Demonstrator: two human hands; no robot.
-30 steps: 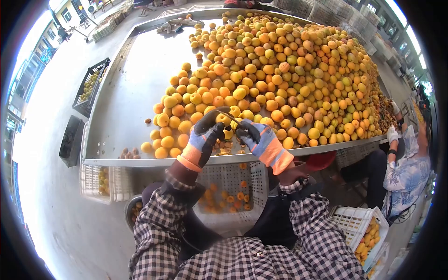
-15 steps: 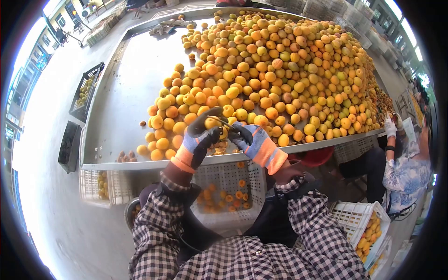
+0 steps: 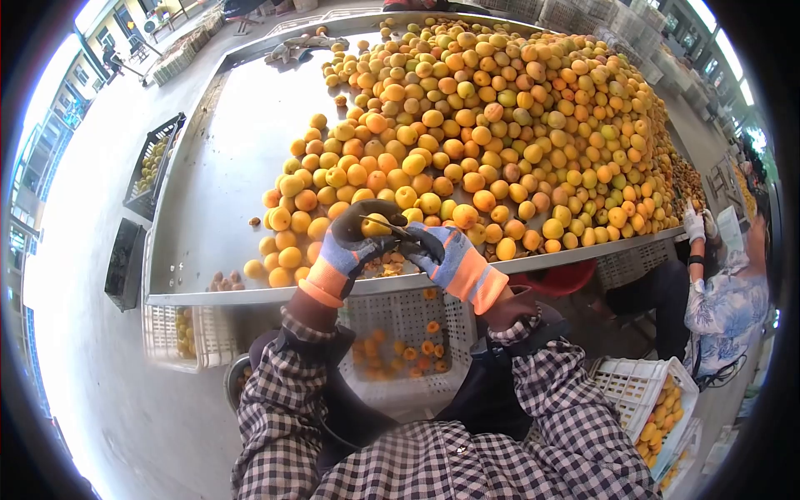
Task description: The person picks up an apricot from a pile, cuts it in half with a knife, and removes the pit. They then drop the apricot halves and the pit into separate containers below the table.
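Note:
A yellow apricot (image 3: 374,227) sits in my left hand (image 3: 346,242), whose black-palmed glove with an orange cuff is closed around it. My right hand (image 3: 442,252), gloved alike, is closed on a thin, dark knife (image 3: 386,222), its blade lying across the top of the apricot. Both hands meet above the near rim of the metal table (image 3: 225,183). Just beyond them spreads a large pile of apricots (image 3: 492,125). Below the rim, between my knees, a white crate (image 3: 462,333) holds halved apricots (image 3: 410,354).
Small brown pits (image 3: 225,282) lie near the table's front left. Dark crates (image 3: 125,262) stand on the floor at left. At lower right is a white crate with apricots (image 3: 658,425). A person in white gloves (image 3: 694,223) sits along the right side.
Both hands have shifted slightly left and down. The blade now lies more visibly across the apricot, and the left fingers have turned a little around the fruit.

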